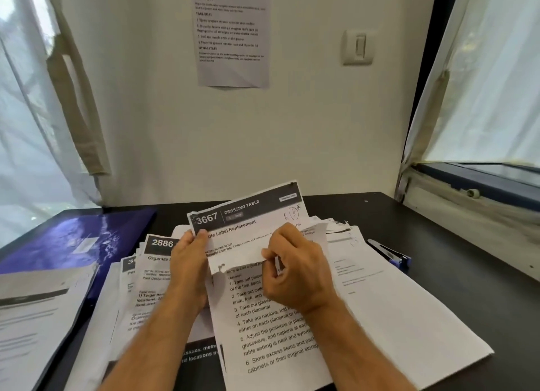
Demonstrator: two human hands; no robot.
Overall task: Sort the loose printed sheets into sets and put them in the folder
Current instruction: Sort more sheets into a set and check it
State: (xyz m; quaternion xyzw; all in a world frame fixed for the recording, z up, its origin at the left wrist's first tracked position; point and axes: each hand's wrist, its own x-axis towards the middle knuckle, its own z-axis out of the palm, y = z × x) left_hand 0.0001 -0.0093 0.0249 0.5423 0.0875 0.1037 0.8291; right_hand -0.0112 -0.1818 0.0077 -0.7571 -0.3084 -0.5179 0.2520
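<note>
2 hands, left hand [189, 269] and right hand [295, 269], grip perhaps 1 folded sheet [251, 232].

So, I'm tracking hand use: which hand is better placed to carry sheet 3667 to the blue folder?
Probably the left hand: it grips sheet 3667 at its left edge, and the blue folder lies on that side. The right hand pinches its folded lower edge.

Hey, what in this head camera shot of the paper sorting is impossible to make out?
- Head view: title on the white sheet numbered 3667, partly covered by the left hand and right hand.
- Sheet numbered 2886: text hidden by the left hand.
- Blue folder: cut off by the left edge.
- Wall notice: small print blurred.
</note>
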